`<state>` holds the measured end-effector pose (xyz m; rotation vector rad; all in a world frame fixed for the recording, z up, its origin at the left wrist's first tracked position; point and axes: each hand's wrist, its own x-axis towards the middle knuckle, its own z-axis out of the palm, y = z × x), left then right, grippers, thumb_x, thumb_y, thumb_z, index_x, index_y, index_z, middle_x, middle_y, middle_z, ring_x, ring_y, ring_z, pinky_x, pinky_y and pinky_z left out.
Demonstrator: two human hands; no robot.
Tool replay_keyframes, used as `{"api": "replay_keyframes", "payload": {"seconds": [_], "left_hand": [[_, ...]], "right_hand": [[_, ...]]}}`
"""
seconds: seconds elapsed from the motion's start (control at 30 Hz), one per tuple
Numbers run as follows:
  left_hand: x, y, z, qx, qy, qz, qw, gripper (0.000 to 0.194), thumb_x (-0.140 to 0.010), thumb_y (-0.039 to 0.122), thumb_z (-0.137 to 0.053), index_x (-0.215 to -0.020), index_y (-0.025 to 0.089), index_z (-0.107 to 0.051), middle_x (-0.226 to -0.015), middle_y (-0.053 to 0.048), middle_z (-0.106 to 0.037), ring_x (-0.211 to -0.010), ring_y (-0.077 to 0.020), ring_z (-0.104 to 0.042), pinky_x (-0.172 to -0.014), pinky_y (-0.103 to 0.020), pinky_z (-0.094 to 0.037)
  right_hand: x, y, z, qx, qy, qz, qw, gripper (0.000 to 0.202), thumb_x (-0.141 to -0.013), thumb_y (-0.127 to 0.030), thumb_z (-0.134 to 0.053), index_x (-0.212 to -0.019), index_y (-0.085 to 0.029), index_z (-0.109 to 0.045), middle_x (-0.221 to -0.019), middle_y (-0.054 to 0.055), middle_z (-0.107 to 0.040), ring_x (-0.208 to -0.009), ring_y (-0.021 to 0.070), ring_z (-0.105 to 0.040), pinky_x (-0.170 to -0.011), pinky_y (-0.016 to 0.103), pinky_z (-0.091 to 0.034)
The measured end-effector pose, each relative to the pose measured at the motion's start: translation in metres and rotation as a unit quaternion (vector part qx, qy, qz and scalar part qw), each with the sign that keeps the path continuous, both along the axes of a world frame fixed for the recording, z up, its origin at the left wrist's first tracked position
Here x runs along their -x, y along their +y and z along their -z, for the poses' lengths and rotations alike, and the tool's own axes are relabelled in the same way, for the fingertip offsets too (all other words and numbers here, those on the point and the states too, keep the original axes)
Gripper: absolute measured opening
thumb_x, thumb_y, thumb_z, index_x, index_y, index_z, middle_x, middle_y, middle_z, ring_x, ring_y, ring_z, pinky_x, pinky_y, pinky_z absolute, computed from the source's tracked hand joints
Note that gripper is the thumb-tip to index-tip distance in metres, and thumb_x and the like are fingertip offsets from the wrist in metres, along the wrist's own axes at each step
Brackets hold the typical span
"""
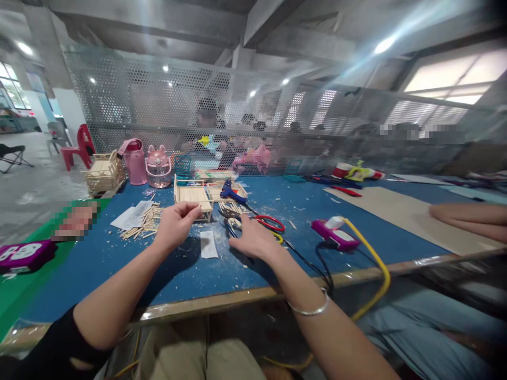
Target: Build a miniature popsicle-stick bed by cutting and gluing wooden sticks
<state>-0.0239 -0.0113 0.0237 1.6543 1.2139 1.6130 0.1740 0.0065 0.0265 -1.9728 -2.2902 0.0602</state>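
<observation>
My left hand (176, 222) is closed in a pinch in front of a small model of pale wooden sticks (193, 192); whatever its fingertips hold is too small to make out. Over a cluster of hand tools, my right hand (255, 237) has its thumb and fingers apart. Beneath and beside it lie dark-jawed pliers (229, 214) and a red looped handle (273, 224). A blue glue gun (233, 193) rests behind them against the stick work. Loose sticks (147, 219) are heaped left of my left hand, and a white paper slip (208, 244) lies between my arms.
A purple power strip (335, 235) with a yellow cable (372, 258) sits to the right. Along the back left stand a stick-built box (103, 175), a pink bag (134, 162) and a pink-lidded bottle (158, 171). Another person's arm (471, 221) rests on brown board (396, 211).
</observation>
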Motion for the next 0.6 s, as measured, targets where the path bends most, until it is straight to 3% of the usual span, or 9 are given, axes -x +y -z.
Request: {"api": "replay_keyframes", "payload": {"seconds": [0.13, 0.27, 0.33, 0.4, 0.47, 0.5, 0.6], "left_hand": [[0.000, 0.001, 0.001, 0.007, 0.008, 0.004, 1.000, 0.021, -0.074, 0.032, -0.058, -0.079, 0.013, -0.066, -0.068, -0.004, -0.071, -0.064, -0.0150, -0.064, -0.063, -0.025, -0.048], [0.000, 0.001, 0.001, 0.002, 0.023, 0.005, 1.000, 0.020, -0.074, 0.032, -0.057, -0.079, 0.014, -0.066, -0.068, -0.004, -0.071, -0.063, -0.0145, -0.064, -0.062, -0.025, -0.048], [0.000, 0.002, 0.002, -0.003, 0.034, 0.007, 0.999, 0.020, -0.074, 0.032, -0.057, -0.078, 0.015, -0.066, -0.068, -0.004, -0.071, -0.063, -0.0145, -0.064, -0.061, -0.024, -0.048], [0.000, 0.002, 0.002, -0.005, 0.038, 0.009, 0.999, 0.020, -0.075, 0.032, -0.057, -0.077, 0.015, -0.066, -0.068, -0.004, -0.071, -0.063, -0.0146, -0.064, -0.061, -0.025, -0.048], [0.000, 0.002, 0.003, -0.004, 0.038, 0.011, 0.999, 0.021, -0.075, 0.033, -0.057, -0.077, 0.014, -0.066, -0.068, -0.004, -0.071, -0.064, -0.0147, -0.064, -0.062, -0.025, -0.048], [-0.001, 0.002, 0.003, -0.003, 0.038, 0.012, 0.999, 0.021, -0.075, 0.033, -0.056, -0.077, 0.014, -0.066, -0.068, -0.004, -0.071, -0.064, -0.0148, -0.064, -0.062, -0.025, -0.048], [-0.001, 0.001, 0.003, -0.001, 0.034, 0.012, 0.999, 0.019, -0.074, 0.031, -0.057, -0.076, 0.014, -0.065, -0.068, -0.004, -0.071, -0.064, -0.0153, -0.064, -0.062, -0.026, -0.049]], "right_hand": [[0.010, 0.005, 0.005, 0.006, -0.030, 0.002, 1.000, 0.065, -0.068, -0.057, -0.052, -0.114, -0.010, -0.052, -0.110, 0.020, -0.056, -0.101, 0.0325, -0.055, -0.080, 0.038, -0.042], [0.012, 0.003, 0.006, -0.019, -0.049, -0.020, 0.998, 0.080, -0.065, -0.073, -0.045, -0.114, -0.010, -0.054, -0.113, 0.021, -0.054, -0.105, 0.0355, -0.051, -0.083, 0.042, -0.040], [0.006, 0.004, 0.003, -0.034, -0.048, -0.043, 0.997, 0.076, -0.070, -0.072, -0.040, -0.114, -0.012, -0.055, -0.113, 0.021, -0.054, -0.105, 0.0346, -0.051, -0.083, 0.042, -0.039], [-0.006, 0.009, -0.003, -0.053, -0.045, -0.051, 0.996, 0.056, -0.083, -0.057, -0.034, -0.113, -0.015, -0.056, -0.112, 0.018, -0.056, -0.105, 0.0307, -0.052, -0.083, 0.039, -0.039], [-0.023, 0.018, -0.010, -0.054, -0.058, -0.030, 0.996, 0.036, -0.088, -0.030, -0.032, -0.110, -0.015, -0.057, -0.111, 0.017, -0.057, -0.103, 0.0272, -0.054, -0.081, 0.034, -0.040], [-0.032, 0.023, -0.013, -0.026, -0.082, -0.012, 0.996, 0.033, -0.085, -0.021, -0.035, -0.108, -0.013, -0.057, -0.110, 0.018, -0.058, -0.102, 0.0277, -0.055, -0.079, 0.034, -0.040], [-0.058, 0.038, -0.018, 0.037, -0.097, -0.021, 0.994, 0.033, -0.072, -0.013, -0.050, -0.104, -0.012, -0.059, -0.104, 0.018, -0.062, -0.093, 0.0284, -0.059, -0.070, 0.031, -0.042]]}}
